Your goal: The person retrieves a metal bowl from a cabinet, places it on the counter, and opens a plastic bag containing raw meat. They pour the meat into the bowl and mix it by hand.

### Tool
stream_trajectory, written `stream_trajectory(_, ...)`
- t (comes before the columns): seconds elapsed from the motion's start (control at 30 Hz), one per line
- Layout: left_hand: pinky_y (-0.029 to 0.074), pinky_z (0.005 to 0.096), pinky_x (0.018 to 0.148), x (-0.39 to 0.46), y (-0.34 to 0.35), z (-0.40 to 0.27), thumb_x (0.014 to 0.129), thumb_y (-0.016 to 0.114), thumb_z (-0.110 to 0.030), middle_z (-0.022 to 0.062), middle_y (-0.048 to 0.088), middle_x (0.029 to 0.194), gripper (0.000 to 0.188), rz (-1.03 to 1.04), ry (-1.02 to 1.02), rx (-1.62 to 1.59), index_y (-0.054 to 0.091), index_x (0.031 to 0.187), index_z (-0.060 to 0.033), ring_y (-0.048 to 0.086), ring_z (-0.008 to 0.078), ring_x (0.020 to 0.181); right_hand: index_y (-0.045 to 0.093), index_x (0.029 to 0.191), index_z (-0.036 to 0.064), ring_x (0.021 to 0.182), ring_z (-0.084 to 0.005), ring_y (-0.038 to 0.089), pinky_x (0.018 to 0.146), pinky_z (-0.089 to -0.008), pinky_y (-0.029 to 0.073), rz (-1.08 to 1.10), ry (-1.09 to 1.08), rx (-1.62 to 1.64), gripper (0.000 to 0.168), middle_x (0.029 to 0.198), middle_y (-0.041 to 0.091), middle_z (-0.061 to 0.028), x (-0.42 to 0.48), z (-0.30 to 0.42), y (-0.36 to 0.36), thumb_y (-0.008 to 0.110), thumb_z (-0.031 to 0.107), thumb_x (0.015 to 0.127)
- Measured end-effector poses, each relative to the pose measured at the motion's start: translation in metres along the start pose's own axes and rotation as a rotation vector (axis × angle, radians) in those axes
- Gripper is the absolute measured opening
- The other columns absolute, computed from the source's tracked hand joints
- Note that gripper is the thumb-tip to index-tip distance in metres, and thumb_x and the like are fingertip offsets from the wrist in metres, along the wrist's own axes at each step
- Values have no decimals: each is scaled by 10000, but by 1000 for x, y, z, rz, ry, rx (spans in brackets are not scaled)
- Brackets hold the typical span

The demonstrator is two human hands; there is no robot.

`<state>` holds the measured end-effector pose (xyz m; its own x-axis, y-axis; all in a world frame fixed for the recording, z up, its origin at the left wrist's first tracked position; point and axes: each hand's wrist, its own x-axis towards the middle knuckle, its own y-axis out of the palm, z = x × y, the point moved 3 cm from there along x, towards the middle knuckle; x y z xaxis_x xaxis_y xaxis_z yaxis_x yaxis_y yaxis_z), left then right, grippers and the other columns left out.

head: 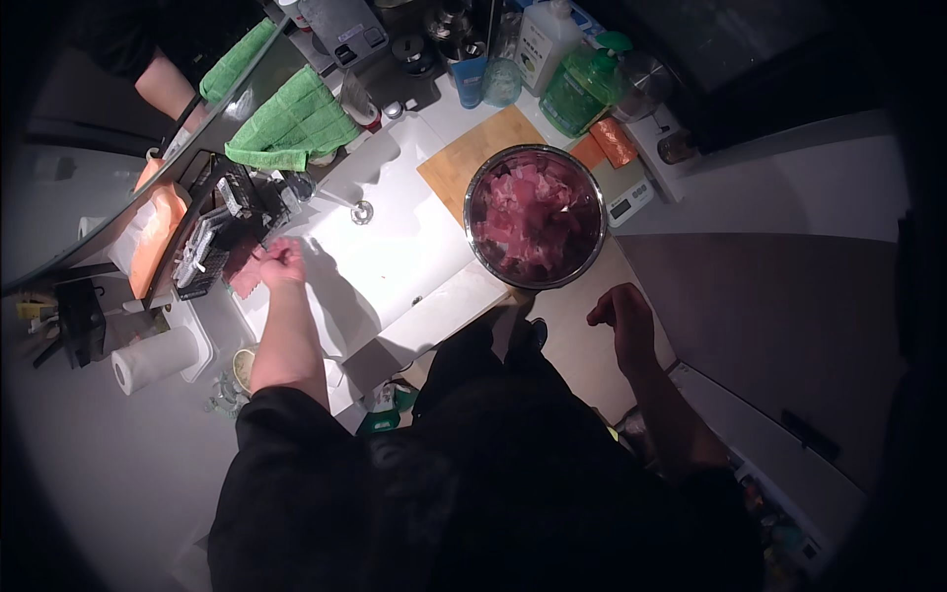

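My left hand (283, 263) is over the left end of the white sink (399, 244), fingers curled, right beside a pink cloth (243, 270). Whether it grips the cloth's edge cannot be made out. In shadow, my right hand (627, 322) hangs below and to the right of a metal bowl (534, 286), apart from it. Its fingers are curled in, and no object shows in them. Pieces of raw meat (527, 211) fill much of the bowl, which covers part of a wooden cutting board (473, 152) at the sink's right side.
A kitchen scale (631, 207) bearing an orange roll (613, 143) stands right of the bowl. Behind are a green pump bottle (581, 89) and a white bottle (547, 44). A green towel (300, 122), wire rack (203, 251) and paper towel roll (157, 359) are leftward.
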<state>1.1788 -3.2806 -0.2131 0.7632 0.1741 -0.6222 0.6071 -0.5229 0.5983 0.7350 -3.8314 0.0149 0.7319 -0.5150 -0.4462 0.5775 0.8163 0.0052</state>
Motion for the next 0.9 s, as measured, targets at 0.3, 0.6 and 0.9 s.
stream_trajectory(0.3,594,324,701,-22,-3,49,1077,470,-110,55,635,854,190,-220,-106,874,589,937,-61,638,174,757,566,981,26,762,-165,670,765,-325,570,60,-10,-18,328,822,636,-71,-1,-15,1,474,291,1153)
stream_trajectory(0.6,655,480,945,-46,99,107,1105,353,-141,184,712,1033,317,195,-253,-8,572,1121,87,735,324,944,563,977,32,765,-169,672,761,-327,572,66,7,-48,333,839,631,-70,-9,-19,-2,472,297,1156)
stream_trajectory(0.9,653,476,877,-84,173,54,1123,404,-228,192,700,1102,342,208,-305,279,600,1175,47,723,328,958,563,973,34,762,-167,670,765,-333,572,90,64,-2,331,841,633,-69,-9,-35,-4,463,292,1156)
